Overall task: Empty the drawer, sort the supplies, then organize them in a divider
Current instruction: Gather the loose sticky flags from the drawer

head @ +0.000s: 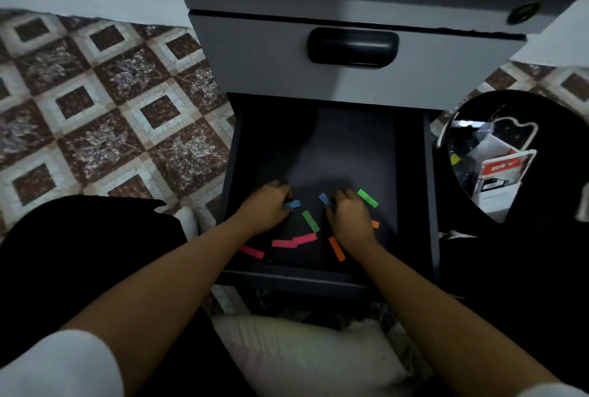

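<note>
The dark open drawer [414, 180] holds several small coloured paper strips on its floor. My left hand [264, 208] pinches a blue strip [293, 204]. My right hand [350, 221] has its fingers curled at another blue strip [323, 198]. A green strip [367, 198] lies just right of my right hand and a second green strip [310, 221] lies between the hands. Pink strips [294, 241] and an orange strip [337, 248] lie nearer the drawer's front. A further orange strip [375, 224] shows partly from under my right hand.
Above the open drawer is a shut grey drawer with a black handle [352, 47]. A round black container [497, 157] full of mixed supplies stands to the right. Patterned tile floor [95, 109] spreads to the left. A pale cushion [302, 355] lies below the drawer front.
</note>
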A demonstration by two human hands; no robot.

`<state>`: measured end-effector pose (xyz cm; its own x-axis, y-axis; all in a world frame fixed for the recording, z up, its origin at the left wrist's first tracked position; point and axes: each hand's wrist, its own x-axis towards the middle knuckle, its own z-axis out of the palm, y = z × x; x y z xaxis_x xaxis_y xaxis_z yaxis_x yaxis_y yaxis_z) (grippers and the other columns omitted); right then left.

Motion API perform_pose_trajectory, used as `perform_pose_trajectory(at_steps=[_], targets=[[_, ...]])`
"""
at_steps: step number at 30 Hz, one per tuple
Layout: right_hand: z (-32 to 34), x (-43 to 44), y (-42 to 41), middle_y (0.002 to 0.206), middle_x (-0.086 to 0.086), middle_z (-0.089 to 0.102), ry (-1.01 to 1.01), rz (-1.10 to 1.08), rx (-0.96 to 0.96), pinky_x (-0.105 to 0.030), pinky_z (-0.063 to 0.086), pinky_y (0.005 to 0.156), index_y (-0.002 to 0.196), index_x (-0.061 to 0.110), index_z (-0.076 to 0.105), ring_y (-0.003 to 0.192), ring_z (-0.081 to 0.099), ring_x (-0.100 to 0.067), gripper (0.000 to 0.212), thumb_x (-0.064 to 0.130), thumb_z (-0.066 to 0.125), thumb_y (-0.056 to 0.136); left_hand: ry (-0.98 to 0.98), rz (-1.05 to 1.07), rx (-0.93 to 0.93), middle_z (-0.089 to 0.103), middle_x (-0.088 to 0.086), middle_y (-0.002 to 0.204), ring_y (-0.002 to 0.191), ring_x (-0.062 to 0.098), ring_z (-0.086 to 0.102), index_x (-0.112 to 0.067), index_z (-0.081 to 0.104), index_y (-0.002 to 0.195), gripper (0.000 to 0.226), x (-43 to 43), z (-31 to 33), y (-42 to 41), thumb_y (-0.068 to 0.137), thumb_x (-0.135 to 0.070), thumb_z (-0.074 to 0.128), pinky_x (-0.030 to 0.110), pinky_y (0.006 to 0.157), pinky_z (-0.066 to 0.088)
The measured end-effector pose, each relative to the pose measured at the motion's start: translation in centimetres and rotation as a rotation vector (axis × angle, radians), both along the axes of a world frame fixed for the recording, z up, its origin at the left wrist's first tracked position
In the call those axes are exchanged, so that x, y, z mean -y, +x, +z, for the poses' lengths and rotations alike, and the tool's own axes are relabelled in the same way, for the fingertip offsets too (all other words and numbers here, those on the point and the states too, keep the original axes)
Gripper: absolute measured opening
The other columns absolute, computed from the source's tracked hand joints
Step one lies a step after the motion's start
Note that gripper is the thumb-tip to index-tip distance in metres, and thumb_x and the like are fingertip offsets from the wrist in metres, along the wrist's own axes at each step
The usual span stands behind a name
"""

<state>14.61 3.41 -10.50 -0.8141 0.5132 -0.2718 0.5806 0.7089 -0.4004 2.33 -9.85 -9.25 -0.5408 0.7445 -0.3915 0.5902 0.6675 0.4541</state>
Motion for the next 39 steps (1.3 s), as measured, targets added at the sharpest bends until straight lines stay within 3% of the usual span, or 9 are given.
perform_pose_trajectory(at_steps=[5,9,16,29,39], targets=[[0.1,0.2,0.5,0.117,-0.011,0.05,0.061,0.032,0.044,-0.033,0.044,0.091,0.115,0.005,0.056,0.108,0.05,-0.025,0.029,0.025,0.048,0.096,-0.102,-0.075,-0.072,0.049,0.013,0.119,0.105,0.029,0.054,-0.006,0.053,0.115,0.035,0.3,0.2,0.2,0.088,-0.025,0.061,0.039,0.086,0.048],[-0.2,0.5,0.7,0.115,-0.013,0.051,0.091,0.063,0.079,-0.03,0.043,0.088,0.109,0.002,0.057,0.104,0.051,-0.025,0.019,0.011,0.047,0.096,-0.142,-0.097,-0.125,0.051,0.014,0.116,0.104,0.031,0.054,-0.004,0.054,0.112,0.029,0.4,0.3,0.5,0.091,-0.024,0.055,0.041,0.085,0.049],[-0.2,0.5,0.8,0.109,-0.014,0.055,0.092,0.02,0.045,-0.029,0.044,0.082,0.101,0.0,0.059,0.1,0.053,-0.026,0.016,0.01,0.047,0.094,-0.127,-0.081,-0.124,0.052,0.012,0.112,0.098,0.029,0.056,-0.004,0.056,0.11,0.027,0.3,0.3,0.4,0.092,-0.024,0.054,0.038,0.08,0.051],[-0.7,0.7,0.6,0.116,-0.015,0.052,0.125,0.053,0.069,-0.032,0.044,0.09,0.111,0.002,0.055,0.108,0.049,-0.026,0.021,0.006,0.044,0.094,-0.174,-0.135,-0.297,0.053,0.009,0.117,0.108,0.025,0.052,-0.008,0.057,0.112,0.027,0.3,0.4,1.1,0.092,-0.025,0.048,0.034,0.082,0.044],[-0.7,0.5,0.1,0.113,-0.015,0.052,0.117,0.032,0.058,-0.032,0.042,0.087,0.11,0.001,0.053,0.105,0.05,-0.026,0.029,0.023,0.048,0.091,-0.219,-0.123,-0.246,0.052,0.012,0.12,0.113,0.028,0.049,-0.005,0.054,0.113,0.032,0.0,0.6,1.0,0.087,-0.025,0.051,0.036,0.089,0.042]])
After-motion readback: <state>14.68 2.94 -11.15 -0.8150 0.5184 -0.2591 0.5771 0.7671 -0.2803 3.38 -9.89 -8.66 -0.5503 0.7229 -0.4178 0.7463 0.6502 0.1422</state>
